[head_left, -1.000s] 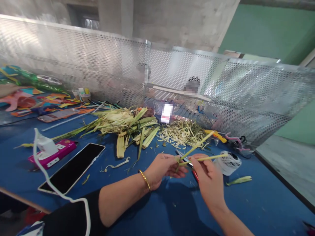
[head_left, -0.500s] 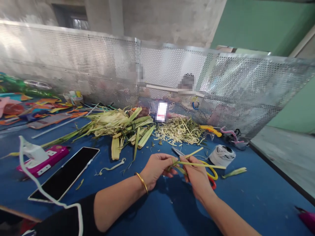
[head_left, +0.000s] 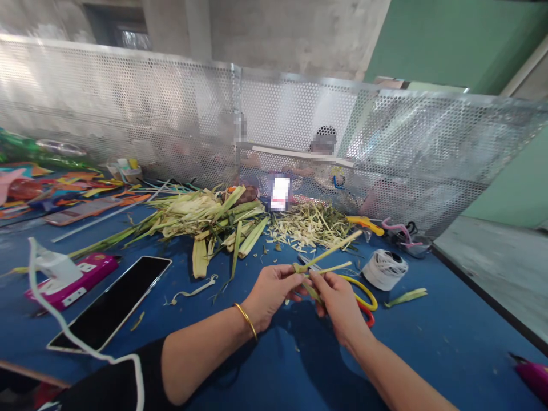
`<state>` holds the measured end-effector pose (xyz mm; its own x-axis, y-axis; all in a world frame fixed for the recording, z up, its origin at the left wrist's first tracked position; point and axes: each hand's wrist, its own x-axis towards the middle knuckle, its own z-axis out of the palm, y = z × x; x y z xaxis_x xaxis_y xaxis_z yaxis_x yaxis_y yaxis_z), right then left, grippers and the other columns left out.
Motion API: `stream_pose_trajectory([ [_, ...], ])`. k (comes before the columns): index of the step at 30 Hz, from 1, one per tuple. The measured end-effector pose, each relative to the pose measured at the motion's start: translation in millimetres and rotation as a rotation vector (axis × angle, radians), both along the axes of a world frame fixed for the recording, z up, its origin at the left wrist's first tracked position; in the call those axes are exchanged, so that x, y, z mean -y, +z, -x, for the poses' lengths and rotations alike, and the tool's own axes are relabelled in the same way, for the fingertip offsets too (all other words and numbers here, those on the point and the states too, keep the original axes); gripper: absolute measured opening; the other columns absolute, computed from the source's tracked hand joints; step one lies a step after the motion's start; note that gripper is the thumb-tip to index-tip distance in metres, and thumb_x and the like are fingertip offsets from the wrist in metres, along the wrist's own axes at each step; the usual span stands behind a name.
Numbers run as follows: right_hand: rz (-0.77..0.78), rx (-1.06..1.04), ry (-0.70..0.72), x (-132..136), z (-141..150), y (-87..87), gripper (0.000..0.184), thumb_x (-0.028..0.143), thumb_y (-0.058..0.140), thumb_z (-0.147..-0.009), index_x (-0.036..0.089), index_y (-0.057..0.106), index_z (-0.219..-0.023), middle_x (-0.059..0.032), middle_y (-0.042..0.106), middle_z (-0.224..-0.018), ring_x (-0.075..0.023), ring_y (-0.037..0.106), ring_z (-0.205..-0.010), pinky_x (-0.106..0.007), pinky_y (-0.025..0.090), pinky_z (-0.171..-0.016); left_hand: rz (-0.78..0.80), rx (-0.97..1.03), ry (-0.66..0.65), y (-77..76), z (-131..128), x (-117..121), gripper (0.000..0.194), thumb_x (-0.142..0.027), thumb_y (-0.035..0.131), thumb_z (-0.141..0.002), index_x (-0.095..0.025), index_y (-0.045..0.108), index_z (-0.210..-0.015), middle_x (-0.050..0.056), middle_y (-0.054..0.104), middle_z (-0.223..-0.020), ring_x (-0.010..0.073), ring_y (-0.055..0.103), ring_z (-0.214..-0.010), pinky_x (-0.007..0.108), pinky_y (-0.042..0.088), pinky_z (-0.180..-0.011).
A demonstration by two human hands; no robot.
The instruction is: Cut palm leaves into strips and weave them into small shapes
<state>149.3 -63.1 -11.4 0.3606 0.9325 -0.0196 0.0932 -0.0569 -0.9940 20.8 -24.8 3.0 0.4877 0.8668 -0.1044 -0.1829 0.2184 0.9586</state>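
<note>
Both my hands meet over the blue table, working on thin green plant strips (head_left: 331, 249) that look folded together. My left hand (head_left: 274, 288), with a gold bangle at the wrist, pinches the folded part between thumb and fingers. My right hand (head_left: 336, 297) is closed on the strips just beside it. One strip points up to the far right, another sticks out lower over the right hand. Scissors (head_left: 366, 294) with yellow and red handles lie behind and partly under my right hand. The inner ends of the strips are hidden by my fingers.
Green stalks and leaves (head_left: 201, 214) are heaped beyond my hands, with plant trimmings (head_left: 314, 225) beside them. White string (head_left: 385, 269) sits at right. A phone (head_left: 111, 302), a purple power strip (head_left: 75, 279) and a white cable lie left. A perforated metal screen (head_left: 295, 114) stands behind.
The strip that lay flat across my right hand now points up and away to the far right. My fingers have shifted slightly and stay closed on the strips.
</note>
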Motion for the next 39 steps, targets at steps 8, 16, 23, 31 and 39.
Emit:
stream_pose_trajectory([
  [8, -0.198, 0.389, 0.454, 12.8, -12.1, 18.6, 0.015, 0.028, 0.045, -0.087, 0.021, 0.053, -0.097, -0.0003, 0.066, -0.079, -0.0128, 0.062, -0.056, -0.026, 0.050, -0.056, 0.017, 0.021, 0.107, 5.5, 6.1, -8.0, 0.014, -0.024, 0.064, -0.068, -0.013, 0.063, -0.077, 0.003, 0.064, -0.069, 0.0088, 0.056, -0.055, 0.019, 0.043, -0.050],
  [16, -0.465, 0.809, 0.606, 15.6, -22.8, 28.9, 0.031, 0.010, 0.044, -0.088, 0.024, 0.064, -0.108, -0.0044, 0.070, -0.100, -0.0156, 0.065, -0.089, -0.027, 0.052, -0.078, -0.067, -0.097, 0.035, 3.5, 2.0, -4.1, 0.012, -0.025, 0.063, -0.066, -0.014, 0.063, -0.063, -0.001, 0.057, -0.057, 0.0094, 0.053, -0.052, 0.021, 0.043, -0.052],
  [23, -0.575, 0.940, 0.490, 17.2, -26.6, 26.9, 0.021, 0.023, 0.048, -0.091, 0.024, 0.067, -0.098, -0.0032, 0.070, -0.086, -0.0147, 0.066, -0.075, -0.025, 0.053, -0.067, -0.119, -0.139, -0.040, 4.0, 3.1, -1.2, 0.016, -0.029, 0.060, -0.070, -0.015, 0.063, -0.064, -0.001, 0.058, -0.056, 0.0084, 0.052, -0.052, 0.020, 0.040, -0.053],
  [31, -0.826, 1.501, 0.038, 13.9, -21.7, 18.6, 0.022, 0.010, 0.044, -0.090, 0.015, 0.065, -0.092, -0.0102, 0.069, -0.093, -0.0219, 0.061, -0.094, -0.038, 0.040, -0.088, -0.153, -0.147, -0.100, -2.8, 0.1, -1.3, 0.016, -0.019, 0.052, -0.070, -0.015, 0.068, -0.069, 0.000, 0.063, -0.063, 0.0086, 0.053, -0.053, 0.021, 0.043, -0.058],
  [39, -0.278, 1.032, 0.000, 3.5, -29.8, 8.3, 0.031, 0.039, 0.044, -0.089, 0.020, 0.065, -0.076, -0.0030, 0.067, -0.062, -0.0176, 0.060, -0.056, -0.026, 0.038, -0.052, -0.268, -0.152, -0.141, -1.1, 0.8, 2.0, 0.020, -0.019, 0.057, -0.071, -0.017, 0.073, -0.083, 0.001, 0.070, -0.079, 0.0140, 0.061, -0.073, 0.024, 0.046, -0.073],
])
